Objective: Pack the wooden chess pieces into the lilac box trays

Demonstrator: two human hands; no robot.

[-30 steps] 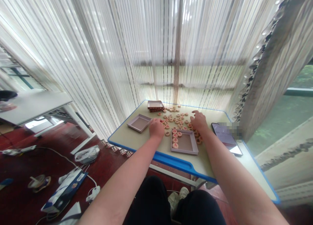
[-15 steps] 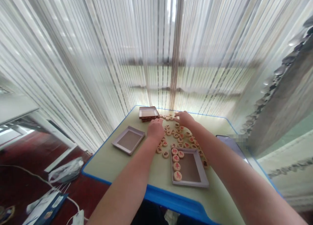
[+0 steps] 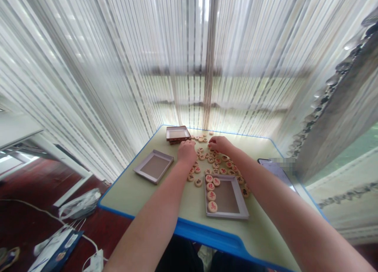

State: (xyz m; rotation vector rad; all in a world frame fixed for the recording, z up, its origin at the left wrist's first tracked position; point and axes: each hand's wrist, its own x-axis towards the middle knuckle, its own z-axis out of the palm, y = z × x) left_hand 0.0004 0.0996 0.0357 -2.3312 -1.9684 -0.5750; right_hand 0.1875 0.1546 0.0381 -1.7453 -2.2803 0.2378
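Observation:
Many round wooden Chinese chess pieces with red or black characters lie scattered across the middle of the table. My right hand is over the far part of this spread, its fingers bent down and closed at a piece with a red mark. My left hand is at the left side of the pieces, just in front of a stack of shallow boxes; its fingers are curled, and what they hold, if anything, is hidden. Nearer me, a shallow open box holds several red-marked pieces along its left side.
An open shallow tray lies on the left of the blue-edged table. Behind my left hand stand the stacked boxes. A phone lies at the right edge. Sheer striped curtains hang close behind the table.
My right hand has drawn slightly nearer and its fingers have closed down onto the pieces. A piece at the far side now shows beyond it. My left hand has hardly moved.

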